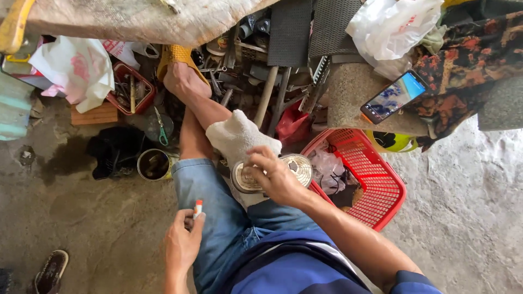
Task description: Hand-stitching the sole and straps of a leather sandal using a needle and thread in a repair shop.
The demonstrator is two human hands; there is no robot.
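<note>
Left hand [182,242], nearest the viewer, pinches a small white tube with an orange-red cap [198,208] between closed fingertips; light and rigid. Beyond it, the right hand [272,177] closes over a round metal disc-shaped part [297,166] lying on the denim-clad knee [210,188], against a white cloth [237,136]. The disc looks stiff, fairly heavy and smooth, best gripped at the rim. A red plastic basket [381,179] stands just beside it.

You've got a phone [393,97] lying up right on the grey stone block [354,95], screen lit blue and white. White plastic bags with pink print sit top left [76,68] and top right [389,27].
</note>
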